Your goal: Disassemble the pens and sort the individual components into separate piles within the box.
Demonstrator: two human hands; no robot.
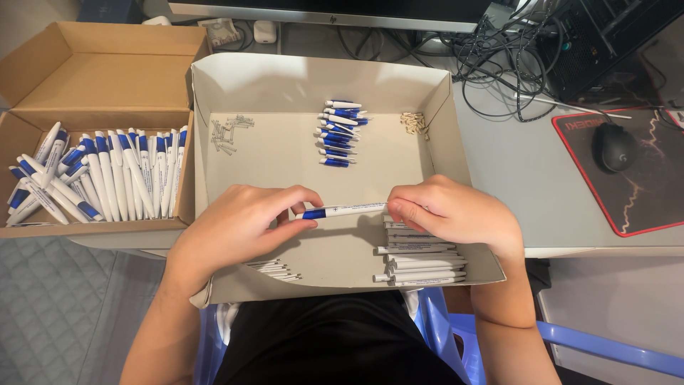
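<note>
Seen from above at grey desk (527, 171): shallow white cardboard tray (235, 85) set square before seated person, parts sorted in separate heaps for easy reach. Brown carton (92, 78) to left, packed with finished white-and-blue pens (107, 175). Inside tray — white barrels (420, 260) stacked near right, blue-tipped caps (336, 132) at back, springs (229, 132), small beige pieces (413, 122). Left hand (239, 224) pinching blue end of pen (342, 210), right hand (452, 210) gripping white end — held level between both, above tray centre.
</note>
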